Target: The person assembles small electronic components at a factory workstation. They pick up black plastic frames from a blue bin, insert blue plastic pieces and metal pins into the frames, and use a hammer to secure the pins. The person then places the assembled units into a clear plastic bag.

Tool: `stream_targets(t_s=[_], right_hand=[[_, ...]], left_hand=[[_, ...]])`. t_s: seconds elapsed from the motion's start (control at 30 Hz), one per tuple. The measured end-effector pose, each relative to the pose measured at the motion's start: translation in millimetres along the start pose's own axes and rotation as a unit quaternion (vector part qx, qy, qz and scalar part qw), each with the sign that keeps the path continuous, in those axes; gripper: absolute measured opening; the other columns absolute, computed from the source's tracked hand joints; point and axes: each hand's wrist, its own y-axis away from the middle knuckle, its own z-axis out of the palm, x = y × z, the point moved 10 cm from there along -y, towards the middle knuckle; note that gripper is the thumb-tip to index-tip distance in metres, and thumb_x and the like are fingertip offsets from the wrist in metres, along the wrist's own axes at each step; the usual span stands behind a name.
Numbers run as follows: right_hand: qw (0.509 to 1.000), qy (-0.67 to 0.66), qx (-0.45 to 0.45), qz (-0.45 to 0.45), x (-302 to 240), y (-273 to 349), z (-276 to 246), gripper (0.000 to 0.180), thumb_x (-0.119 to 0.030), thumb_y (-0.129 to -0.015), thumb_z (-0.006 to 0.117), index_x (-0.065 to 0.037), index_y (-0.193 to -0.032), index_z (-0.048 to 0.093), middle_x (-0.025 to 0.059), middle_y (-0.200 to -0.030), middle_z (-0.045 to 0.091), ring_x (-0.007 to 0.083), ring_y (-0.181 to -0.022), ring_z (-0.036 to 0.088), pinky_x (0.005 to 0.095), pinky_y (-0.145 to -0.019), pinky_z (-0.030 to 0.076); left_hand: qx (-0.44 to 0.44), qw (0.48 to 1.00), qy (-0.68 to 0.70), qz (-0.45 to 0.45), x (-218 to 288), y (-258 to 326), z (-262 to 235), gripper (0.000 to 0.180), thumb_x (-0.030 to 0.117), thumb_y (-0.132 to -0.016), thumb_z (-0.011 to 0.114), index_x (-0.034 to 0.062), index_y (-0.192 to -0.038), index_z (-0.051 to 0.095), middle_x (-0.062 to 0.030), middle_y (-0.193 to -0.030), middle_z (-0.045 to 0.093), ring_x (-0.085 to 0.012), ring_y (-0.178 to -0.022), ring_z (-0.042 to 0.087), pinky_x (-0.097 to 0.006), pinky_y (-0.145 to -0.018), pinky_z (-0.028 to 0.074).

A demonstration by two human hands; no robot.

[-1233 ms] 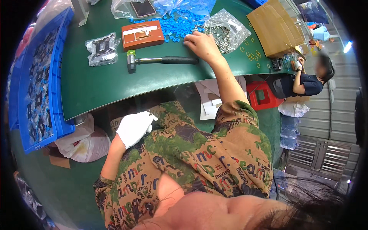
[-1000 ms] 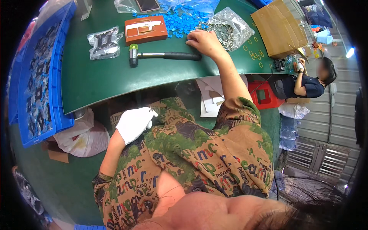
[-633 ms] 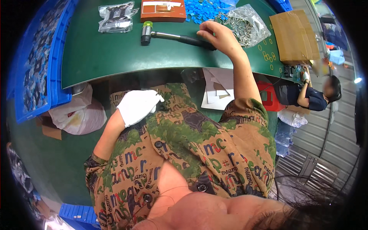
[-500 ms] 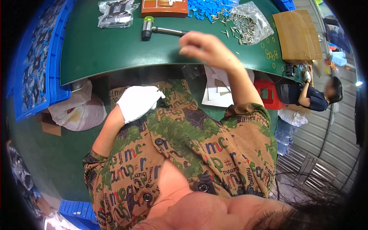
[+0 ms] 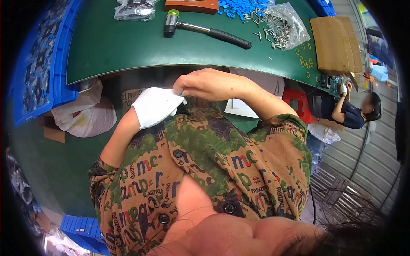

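Head view: bare right hand (image 5: pixel 206 84) pinching small blue piece (image 5: pixel 181 92) at fingertips of gloved left hand (image 5: pixel 156 107), fingers curled, any grip hidden; mallet (image 5: pixel 209 31) lying on green table (image 5: pixel 128 51) beyond.

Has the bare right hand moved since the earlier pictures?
Yes: against the flat green tabletop, the bare right hand has come leftward and toward the body, past its near edge, to the white-gloved left hand.
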Motion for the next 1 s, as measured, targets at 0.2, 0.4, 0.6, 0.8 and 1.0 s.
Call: stream_targets(t_s=[0.2,0.4,0.6,0.8,1.0], right_hand=[[0.999,-0.021,0.015,0.026,0.2,1.9,-6.1,0.019,-0.019,-0.105,0.057,-0.008,-0.119,0.060,0.0111,-0.109,0.070,0.0335,-0.103,0.068,0.0436,-0.089,0.054],[1.000,-0.010,0.019,0.008,-3.1,2.7,-4.4,0.016,-0.018,-0.105,0.057,-0.008,-0.117,0.060,0.0123,-0.107,0.070,0.0337,-0.101,0.068,0.0439,-0.087,0.054],[0.998,0.015,0.043,-0.051,-8.4,4.2,1.5,0.013,-0.019,-0.106,0.055,-0.009,-0.114,0.056,0.0135,-0.098,0.070,0.0370,-0.093,0.068,0.0459,-0.081,0.054],[0.998,0.012,0.051,-0.019,-7.7,8.9,10.2,0.011,-0.018,-0.105,0.055,-0.009,-0.111,0.055,0.0150,-0.095,0.069,0.0387,-0.091,0.068,0.0470,-0.078,0.054],[0.999,0.035,0.030,-0.026,-7.5,7.9,16.8,0.012,-0.018,-0.104,0.056,-0.008,-0.111,0.055,0.0159,-0.095,0.069,0.0385,-0.090,0.068,0.0469,-0.078,0.053]], left_hand=[[0.003,0.998,-0.049,0.041,6.3,-0.3,-0.8,0.039,0.035,-0.106,0.049,0.0058,-0.091,0.069,-0.0092,-0.075,0.069,-0.0296,-0.069,0.067,-0.040,-0.067,0.053],[0.002,1.000,-0.013,0.026,3.1,0.0,1.7,0.040,0.037,-0.106,0.049,0.0054,-0.092,0.069,-0.0105,-0.077,0.070,-0.0310,-0.070,0.067,-0.040,-0.068,0.053],[-0.029,0.999,-0.042,-0.002,-3.9,-2.6,9.7,0.043,0.040,-0.105,0.048,0.0057,-0.092,0.069,-0.0110,-0.078,0.071,-0.0322,-0.073,0.068,-0.041,-0.071,0.054],[-0.048,0.998,-0.046,-0.013,-0.2,-0.7,13.7,0.043,0.041,-0.106,0.045,0.0073,-0.099,0.071,-0.0106,-0.079,0.071,-0.0311,-0.075,0.070,-0.040,-0.072,0.055],[-0.044,0.999,0.007,-0.014,-0.8,2.7,15.9,0.042,0.041,-0.106,0.047,0.0071,-0.102,0.071,-0.0095,-0.078,0.071,-0.0287,-0.074,0.069,-0.039,-0.072,0.055]])
